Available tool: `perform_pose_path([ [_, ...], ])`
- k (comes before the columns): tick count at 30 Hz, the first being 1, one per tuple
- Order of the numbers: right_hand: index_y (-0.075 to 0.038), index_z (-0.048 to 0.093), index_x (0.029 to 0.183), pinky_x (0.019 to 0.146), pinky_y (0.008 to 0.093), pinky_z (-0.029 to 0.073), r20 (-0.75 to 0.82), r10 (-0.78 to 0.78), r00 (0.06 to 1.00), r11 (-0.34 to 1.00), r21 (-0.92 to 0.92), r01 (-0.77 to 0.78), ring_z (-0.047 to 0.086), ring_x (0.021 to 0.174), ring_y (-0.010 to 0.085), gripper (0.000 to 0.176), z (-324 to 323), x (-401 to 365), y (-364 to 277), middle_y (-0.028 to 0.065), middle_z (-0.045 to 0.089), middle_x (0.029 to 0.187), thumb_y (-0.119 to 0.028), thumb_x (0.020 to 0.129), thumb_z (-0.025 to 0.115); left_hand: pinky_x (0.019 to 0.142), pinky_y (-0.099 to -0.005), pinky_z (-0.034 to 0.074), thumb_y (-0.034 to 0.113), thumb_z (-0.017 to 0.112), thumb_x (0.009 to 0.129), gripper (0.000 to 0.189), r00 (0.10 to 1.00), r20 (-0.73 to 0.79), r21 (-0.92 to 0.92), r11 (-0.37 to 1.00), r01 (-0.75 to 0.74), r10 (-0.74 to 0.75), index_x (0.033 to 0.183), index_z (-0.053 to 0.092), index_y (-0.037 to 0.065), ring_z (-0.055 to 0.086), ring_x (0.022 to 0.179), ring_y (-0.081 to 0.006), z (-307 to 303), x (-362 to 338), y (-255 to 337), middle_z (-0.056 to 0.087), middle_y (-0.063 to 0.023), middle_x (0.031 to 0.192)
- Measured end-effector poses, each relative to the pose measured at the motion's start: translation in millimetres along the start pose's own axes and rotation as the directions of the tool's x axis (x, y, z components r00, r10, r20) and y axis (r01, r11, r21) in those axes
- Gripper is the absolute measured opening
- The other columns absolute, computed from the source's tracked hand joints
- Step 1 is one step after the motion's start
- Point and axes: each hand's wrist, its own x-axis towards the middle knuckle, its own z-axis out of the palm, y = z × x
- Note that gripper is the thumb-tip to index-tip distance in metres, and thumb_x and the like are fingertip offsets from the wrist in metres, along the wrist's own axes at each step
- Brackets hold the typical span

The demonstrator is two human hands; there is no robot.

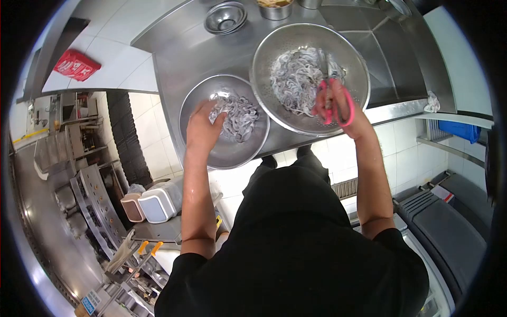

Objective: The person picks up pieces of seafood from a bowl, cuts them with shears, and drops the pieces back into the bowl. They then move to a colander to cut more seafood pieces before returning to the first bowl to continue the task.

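Note:
My right hand [338, 103] grips a pair of scissors [346, 108] by its pink handles, the blades pointing away over the large perforated colander [259, 68]. Glossy grey-and-white seafood-like strips [296, 79] are heaped in that colander beneath the blades. To the left, my left hand [205, 124] reaches over the rim of a steel bowl [195, 90], thumb and fingers apart. More of the same cut strips [240, 119] lie in the bowl, right at the fingertips. The far fingers of this hand are partly hidden.
Bowl and colander stand side by side on a steel counter [174, 63]. Small nested bowls [226, 18] sit at the back, beside a metal pot [276, 10] with yellowish food. A steel sink [388, 58] lies at right. A red packet [77, 65] rests on the far-left surface.

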Motion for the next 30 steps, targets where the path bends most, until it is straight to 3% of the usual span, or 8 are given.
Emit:
perform_pose_path([
  [1,-0.006,0.06,0.085,0.078,0.0345,0.05,-0.079,0.01,0.997,1.0,0.008,-0.009,0.066,0.08,0.0234,0.075,-11.1,-7.0,-2.1,0.005,0.054,0.068,-0.074,0.107,0.036,0.098,-0.0437,0.055,0.02,0.08,0.091,0.032,0.999,0.018,0.017,0.999,-0.04,0.04,0.119,0.075,0.005,0.069,0.115,-0.0386,3.5,2.9,4.9,0.071,-0.0185,0.128],
  [4,-0.006,0.059,0.085,0.076,0.0342,0.048,-0.249,0.035,0.968,0.999,0.027,-0.029,0.066,0.081,0.0248,0.077,-44.9,-26.3,-4.3,0.0059,0.054,0.068,-0.077,0.105,0.039,0.089,-0.0443,0.056,0.018,0.079,0.09,0.022,0.993,0.093,-0.041,0.996,0.082,-0.078,0.108,0.075,0.005,0.071,0.103,-0.0348,10.4,22.6,40.1,0.072,-0.015,0.117],
  [7,-0.007,0.058,0.086,0.075,0.0344,0.048,-0.3,0.022,0.954,0.999,0.029,-0.014,0.065,0.081,0.0248,0.075,-71.3,-44.1,0.7,0.0057,0.053,0.069,-0.077,0.105,0.039,0.081,-0.045,0.055,0.014,0.077,0.09,0.015,0.999,0.021,-0.058,0.998,-0.039,0.04,0.102,0.073,0.005,0.07,0.092,-0.0329,31.5,42.1,73.5,0.07,-0.0129,0.106],
  [10,-0.008,0.058,0.087,0.076,0.0351,0.048,-0.39,0.031,0.92,0.999,0.032,-0.02,0.065,0.082,0.0249,0.074,-85.5,-57.7,11.4,0.0055,0.053,0.071,-0.077,0.105,0.039,0.083,-0.0458,0.056,0.011,0.073,0.09,0.012,0.983,0.103,-0.166,0.977,-0.137,0.155,0.101,0.073,0.006,0.07,0.094,-0.0349,56.6,58.7,115.5,0.071,-0.012,0.107],
  [14,-0.008,0.059,0.089,0.076,0.0351,0.049,-0.408,0.045,0.912,0.999,0.026,-0.038,0.066,0.083,0.0249,0.075,-101.1,-71.2,24.4,0.0056,0.054,0.071,-0.079,0.104,0.039,0.085,-0.0475,0.057,0.013,0.072,0.091,0.013,0.913,0.238,-0.137,0.942,-0.306,0.331,0.104,0.074,0.009,0.07,0.1,-0.0362,123.9,79.5,142.4,0.07,-0.012,0.11],
  [17,-0.008,0.056,0.076,0.074,0.0331,0.048,-0.482,0.093,0.871,0.995,0.022,-0.094,0.062,0.075,0.0219,0.078,-94.4,-77.8,17.4,0.005,0.052,0.065,-0.075,0.108,0.032,0.088,-0.0468,0.057,0.015,0.071,0.092,0.017,0.877,0.323,-0.105,0.935,-0.34,0.355,0.109,0.074,0.01,0.07,0.103,-0.0357,163.6,87.5,168.5,0.071,-0.0117,0.111],
  [28,-0.007,0.055,0.086,0.084,0.0349,0.051,-0.499,0.15,0.854,0.989,0.077,-0.129,0.064,0.079,0.0223,0.07,-125.4,-99.7,33.5,0.0062,0.054,0.069,-0.07,0.109,0.036,0.094,-0.0488,0.057,0.019,0.073,0.092,0.035,0.875,0.329,-0.022,0.929,-0.37,0.356,0.127,0.07,0.014,0.07,0.11,-0.0366,270.9,119.6,211.0,0.069,-0.0132,0.123],
  [30,-0.006,0.059,0.088,0.077,0.0326,0.051,-0.479,0.14,0.866,0.99,0.058,-0.128,0.065,0.076,0.0213,0.077,-131.0,-102.6,38.8,0.0062,0.056,0.07,-0.079,0.104,0.038,0.095,-0.0494,0.057,0.019,0.073,0.092,0.035,0.865,0.356,0.017,0.923,-0.385,0.354,0.126,0.07,0.014,0.07,0.11,-0.0371,280.5,121.3,214.8,0.069,-0.0134,0.124],
])
